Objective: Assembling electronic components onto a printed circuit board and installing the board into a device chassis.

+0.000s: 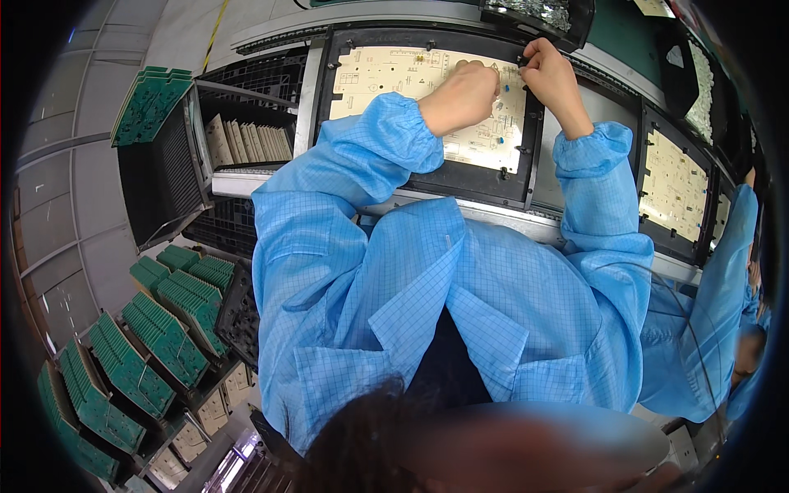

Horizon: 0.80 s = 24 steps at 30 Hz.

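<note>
A cream circuit board (386, 78) lies in a black frame (534, 148) in front of me, with small blue components (500, 140) standing on its right part. Over the board's right half is my left hand (464, 97), closed, its fingers curled down toward the surface; whatever its fingertips hold is hidden. My right hand (552, 78) is at the upper right edge of the board, beside the frame. Its thumb and forefinger are brought together in a pinch, and anything between them is too small to make out.
Beyond the frame stands a black bin (546, 15) of small shiny parts, with another tray of pale parts (700, 90) at right. A second framed board (674, 185) sits on the rail near a co-worker's blue sleeve (723, 287). Racks of green boards (156, 329) stand at left.
</note>
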Tool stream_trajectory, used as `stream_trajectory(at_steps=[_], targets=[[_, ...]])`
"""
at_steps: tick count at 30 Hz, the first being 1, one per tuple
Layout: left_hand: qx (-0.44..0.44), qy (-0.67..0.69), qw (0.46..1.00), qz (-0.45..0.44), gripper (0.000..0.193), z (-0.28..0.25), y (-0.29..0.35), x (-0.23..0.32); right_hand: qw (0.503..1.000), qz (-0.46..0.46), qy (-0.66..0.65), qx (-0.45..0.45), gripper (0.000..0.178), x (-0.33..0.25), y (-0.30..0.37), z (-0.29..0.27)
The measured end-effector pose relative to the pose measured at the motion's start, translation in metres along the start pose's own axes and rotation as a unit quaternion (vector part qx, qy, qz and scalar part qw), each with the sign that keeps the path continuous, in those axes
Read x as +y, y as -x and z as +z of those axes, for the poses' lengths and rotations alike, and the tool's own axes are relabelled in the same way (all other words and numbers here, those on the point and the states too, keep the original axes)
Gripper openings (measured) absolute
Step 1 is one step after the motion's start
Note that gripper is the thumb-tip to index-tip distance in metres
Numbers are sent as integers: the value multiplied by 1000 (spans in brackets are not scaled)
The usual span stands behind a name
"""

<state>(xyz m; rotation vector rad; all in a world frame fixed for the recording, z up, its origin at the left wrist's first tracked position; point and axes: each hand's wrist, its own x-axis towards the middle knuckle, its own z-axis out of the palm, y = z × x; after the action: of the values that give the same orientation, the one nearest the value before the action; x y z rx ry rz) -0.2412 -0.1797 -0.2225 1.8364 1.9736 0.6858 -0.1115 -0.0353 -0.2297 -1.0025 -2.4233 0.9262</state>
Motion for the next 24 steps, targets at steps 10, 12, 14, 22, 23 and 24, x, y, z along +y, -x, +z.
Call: stream_trajectory(at_steps=[10, 12, 14, 22, 23, 24], targets=[[21, 12, 1000, 20, 13, 6, 0, 1, 995, 6, 101, 7, 30, -16, -1, 10], [19, 10, 999, 24, 13, 4, 0, 3, 992, -16, 124, 30, 23, -18, 3, 12], [0, 40, 999, 10, 14, -1, 0, 8, 992, -30, 120, 38, 19, -14, 7, 10], [4, 111, 994, -18, 17, -14, 17, 26, 888, -287, 202, 299, 10, -22, -66, -31], [-7, 110, 994, -21, 17, -11, 17, 28, 939, -205, 160, 223, 10, -13, -80, -27], [-9, 107, 994, -19, 17, -7, 19, 29, 976, -124, 113, 142, 11, -7, -92, -23]])
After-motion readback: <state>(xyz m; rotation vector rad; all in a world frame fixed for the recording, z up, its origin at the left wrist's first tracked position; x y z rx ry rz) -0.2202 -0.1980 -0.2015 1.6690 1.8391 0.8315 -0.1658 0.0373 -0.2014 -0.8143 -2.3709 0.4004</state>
